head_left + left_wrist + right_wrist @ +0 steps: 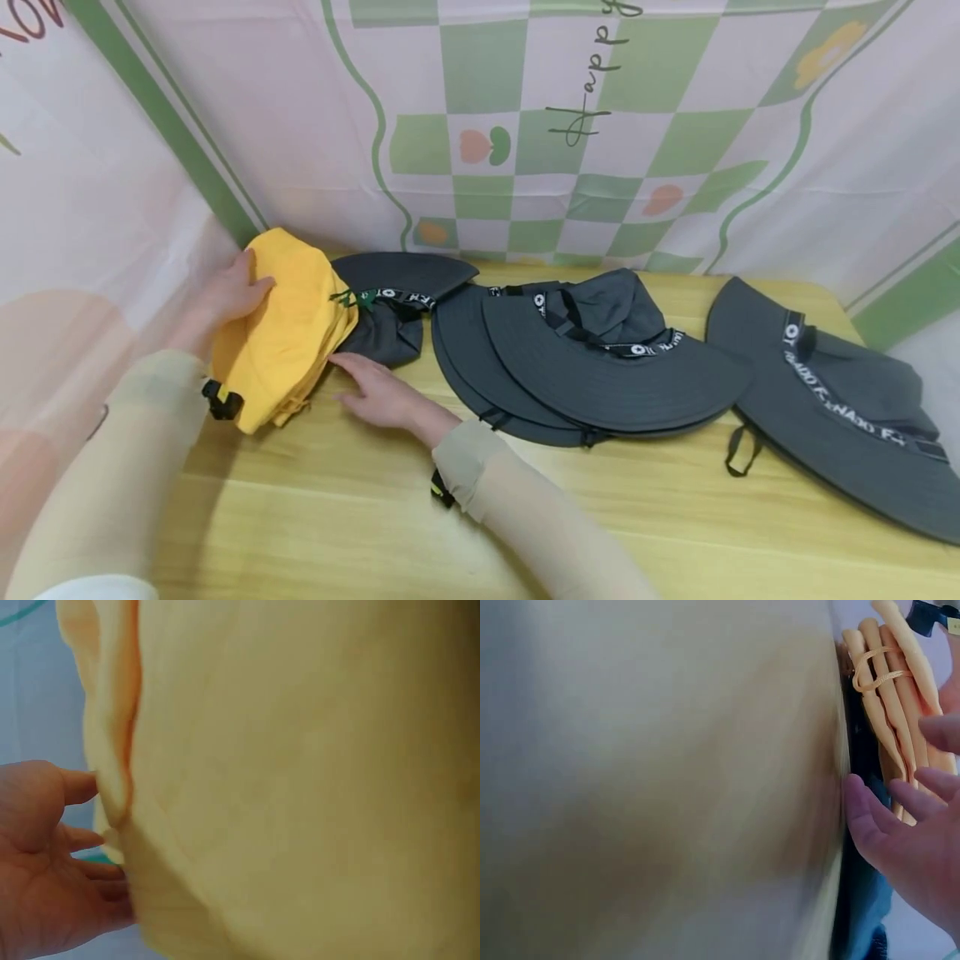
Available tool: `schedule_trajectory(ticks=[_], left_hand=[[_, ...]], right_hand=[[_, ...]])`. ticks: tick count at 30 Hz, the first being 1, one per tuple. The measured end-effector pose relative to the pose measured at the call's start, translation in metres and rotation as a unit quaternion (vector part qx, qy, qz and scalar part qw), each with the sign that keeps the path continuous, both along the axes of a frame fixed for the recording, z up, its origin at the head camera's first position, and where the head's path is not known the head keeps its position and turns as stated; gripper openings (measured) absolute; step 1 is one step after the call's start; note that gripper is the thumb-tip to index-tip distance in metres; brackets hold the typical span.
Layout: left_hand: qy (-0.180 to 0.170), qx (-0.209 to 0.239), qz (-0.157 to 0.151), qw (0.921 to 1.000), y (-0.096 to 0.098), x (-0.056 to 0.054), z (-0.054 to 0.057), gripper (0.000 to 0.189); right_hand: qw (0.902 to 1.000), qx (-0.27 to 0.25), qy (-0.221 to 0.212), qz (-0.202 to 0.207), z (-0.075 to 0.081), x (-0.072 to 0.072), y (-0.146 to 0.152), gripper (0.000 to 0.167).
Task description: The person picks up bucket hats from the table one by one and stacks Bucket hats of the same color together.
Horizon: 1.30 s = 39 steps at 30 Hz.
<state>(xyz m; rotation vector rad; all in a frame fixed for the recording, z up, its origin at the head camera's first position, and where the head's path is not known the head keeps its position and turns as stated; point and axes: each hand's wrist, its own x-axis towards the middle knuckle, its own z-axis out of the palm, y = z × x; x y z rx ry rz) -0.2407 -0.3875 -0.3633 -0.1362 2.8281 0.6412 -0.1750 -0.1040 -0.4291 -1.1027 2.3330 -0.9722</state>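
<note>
A stack of folded yellow hats (288, 325) leans at the left of the table, its several layers edge-on in the right wrist view. My left hand (236, 290) grips its left edge, thumb on the near side. Some of those fingers pass behind the yellow cloth (292, 772) in the left wrist view. Beside the stack's lower right edge is my right hand (378, 396), fingers extended and holding nothing. In the right wrist view its fingers (866, 814) are close to the yellow layers; contact cannot be told. A dark grey brimmed hat (397, 275) is partly hidden behind the yellow stack.
Overlapping dark grey wide-brimmed hats (615, 392) lie on the wooden table (337, 508) at the middle. More grey hats (832, 433) lie at the right, a black strap loop beside them. A patterned cloth (570, 167) hangs along the back and sides.
</note>
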Motion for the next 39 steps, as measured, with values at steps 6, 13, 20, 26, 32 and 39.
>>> schedule_trajectory(ticks=[6,13,20,26,32,39], left_hand=[[0.118,-0.005,-0.021,0.9928,0.027,0.006,0.014,0.063],[0.245,-0.022,-0.098,0.9644,0.088,0.031,0.03,0.03],[0.225,-0.076,-0.18,0.9545,0.139,0.053,0.004,0.022],[0.286,-0.204,-0.201,0.9146,0.154,0.065,-0.028,0.024],[0.302,-0.325,-0.079,0.8927,0.152,0.07,-0.041,0.017],[0.165,-0.315,-0.073,0.9317,0.148,0.071,-0.048,0.035]], right_hand=[[0.9874,0.056,0.131,-0.069,0.006,-0.008,0.014,0.047],[0.9674,0.149,0.169,-0.116,-0.001,-0.03,0.038,0.053],[0.9658,0.151,0.165,-0.13,-0.01,-0.041,0.049,0.052],[0.9549,0.179,0.201,-0.125,-0.007,-0.042,0.045,0.051],[0.9369,0.209,0.255,-0.117,-0.006,-0.042,0.039,0.037],[0.9347,0.2,0.276,-0.1,-0.003,-0.042,0.037,0.029]])
